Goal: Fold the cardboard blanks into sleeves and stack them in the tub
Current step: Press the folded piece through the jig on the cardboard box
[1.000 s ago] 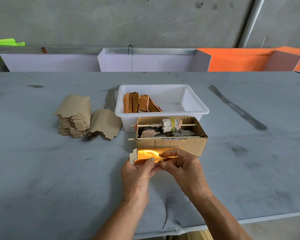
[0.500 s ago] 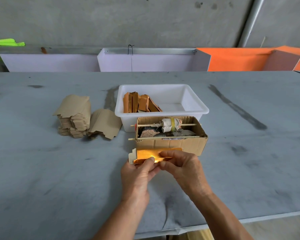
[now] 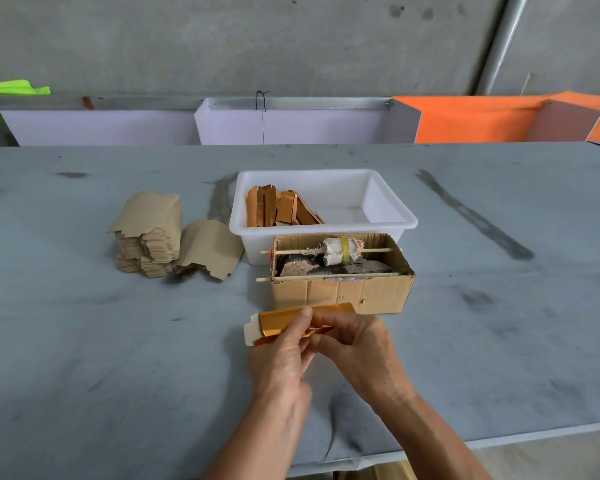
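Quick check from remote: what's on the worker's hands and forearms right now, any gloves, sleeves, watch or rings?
Nothing worn that the head view shows. The left hand and right hand are bare, with no gloves, and no rings show on the visible fingers. Both forearms are uncovered down to the bottom edge of the picture: no sleeves, watch or wristbands. The nails are short and plain.

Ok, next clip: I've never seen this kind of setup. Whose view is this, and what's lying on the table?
There is no machine here. A camera worn on a person's head looks forward and down at their two bare hands. The left hand and right hand both pinch a shiny orange cardboard blank, partly folded, above the grey table. Beyond it stands an open cardboard box with sticks across its top. Behind that, a white tub holds a few folded sleeves. To the left sits a stack of unfolded blanks, brown side up.
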`<state>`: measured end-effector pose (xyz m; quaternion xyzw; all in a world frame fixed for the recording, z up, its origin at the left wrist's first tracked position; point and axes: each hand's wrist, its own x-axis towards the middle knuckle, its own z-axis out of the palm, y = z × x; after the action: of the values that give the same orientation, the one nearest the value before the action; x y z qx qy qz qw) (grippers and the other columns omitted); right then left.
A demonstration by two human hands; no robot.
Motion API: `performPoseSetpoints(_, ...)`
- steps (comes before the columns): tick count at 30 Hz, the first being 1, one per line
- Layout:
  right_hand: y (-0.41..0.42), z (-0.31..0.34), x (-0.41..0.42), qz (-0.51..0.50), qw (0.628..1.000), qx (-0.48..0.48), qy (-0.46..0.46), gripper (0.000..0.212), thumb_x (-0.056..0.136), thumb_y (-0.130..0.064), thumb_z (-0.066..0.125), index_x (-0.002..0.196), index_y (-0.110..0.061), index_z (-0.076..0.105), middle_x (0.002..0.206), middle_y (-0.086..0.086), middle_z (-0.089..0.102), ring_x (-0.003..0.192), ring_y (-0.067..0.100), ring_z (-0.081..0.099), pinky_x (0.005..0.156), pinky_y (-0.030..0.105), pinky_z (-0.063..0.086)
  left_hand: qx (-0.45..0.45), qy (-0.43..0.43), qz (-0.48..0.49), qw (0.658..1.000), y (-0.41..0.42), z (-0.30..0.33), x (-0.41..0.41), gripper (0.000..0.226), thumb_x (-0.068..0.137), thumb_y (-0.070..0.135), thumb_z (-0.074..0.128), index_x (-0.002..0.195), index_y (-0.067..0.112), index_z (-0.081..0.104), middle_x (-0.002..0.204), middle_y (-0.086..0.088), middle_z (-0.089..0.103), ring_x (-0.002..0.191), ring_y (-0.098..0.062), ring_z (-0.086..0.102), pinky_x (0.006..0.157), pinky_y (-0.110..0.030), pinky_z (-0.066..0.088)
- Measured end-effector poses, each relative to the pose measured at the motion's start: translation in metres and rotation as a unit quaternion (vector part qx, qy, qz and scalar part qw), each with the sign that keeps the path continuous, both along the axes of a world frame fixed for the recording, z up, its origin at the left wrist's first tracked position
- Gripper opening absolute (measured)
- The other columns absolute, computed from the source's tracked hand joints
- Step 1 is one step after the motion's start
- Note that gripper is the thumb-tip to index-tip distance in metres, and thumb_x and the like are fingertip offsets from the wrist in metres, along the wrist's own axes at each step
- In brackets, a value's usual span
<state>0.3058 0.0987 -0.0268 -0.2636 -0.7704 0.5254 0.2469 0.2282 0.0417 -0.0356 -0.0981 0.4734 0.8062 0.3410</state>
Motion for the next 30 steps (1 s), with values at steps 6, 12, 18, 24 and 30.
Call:
performPoseSetpoints(6,-0.006,-0.001,0.002,0.003,1.000,-0.005,0.031,0.035,0.079,0.008,0.067,0.097,-0.022,0.073,0.076,-0.008,0.073,0.072,0.003,0.069,0.069,0.013,0.051,-0.007,-0.049,0.015,0.999,0.001,0.000,-0.004,0.023,0.078,0.002,0.069,0.099,0.005,0.060,0.092,-0.012,0.064,0.069,-0.020,0.062,0.056,-0.027,0.053)
performPoseSetpoints(12,-0.021,-0.010,0.002,-0.089,0.995,0.005,0.055,0.055,0.082,0.000,0.069,0.118,-0.037,0.051,0.075,-0.009,0.073,0.073,-0.002,0.066,0.069,0.009,0.048,-0.003,-0.030,0.068,0.997,0.002,0.000,-0.004,0.036,0.079,0.005,0.071,0.112,0.002,0.056,0.104,-0.019,0.064,0.064,-0.020,0.064,0.045,-0.019,0.052)
performPoseSetpoints(18,-0.032,-0.015,-0.002,-0.175,0.979,-0.001,0.103,0.072,0.080,-0.010,0.072,0.123,-0.053,0.033,0.067,-0.010,0.070,0.065,0.002,0.065,0.068,0.013,0.050,-0.005,0.017,0.084,0.996,0.002,0.003,0.001,0.029,0.076,0.004,0.074,0.101,0.002,0.060,0.094,-0.017,0.065,0.064,-0.021,0.064,0.044,-0.019,0.051)
performPoseSetpoints(24,-0.027,-0.011,-0.006,-0.226,0.969,-0.004,0.097,0.076,0.077,-0.014,0.076,0.142,-0.027,0.037,0.060,-0.012,0.067,0.054,0.001,0.060,0.062,0.011,0.046,0.032,0.029,0.029,0.999,0.000,0.007,0.005,0.022,0.074,0.008,0.074,0.093,0.006,0.066,0.085,-0.011,0.071,0.065,-0.020,0.067,0.047,-0.020,0.051)
performPoseSetpoints(30,-0.018,-0.008,-0.004,-0.227,0.972,0.001,0.067,0.073,0.077,-0.021,0.076,0.140,-0.024,0.038,0.058,-0.001,0.066,0.056,0.005,0.062,0.063,0.014,0.047,0.041,0.078,-0.024,0.996,-0.005,0.003,0.005,0.020,0.068,-0.005,0.072,0.086,0.004,0.067,0.080,-0.014,0.072,0.079,-0.030,0.069,0.066,-0.033,0.058)
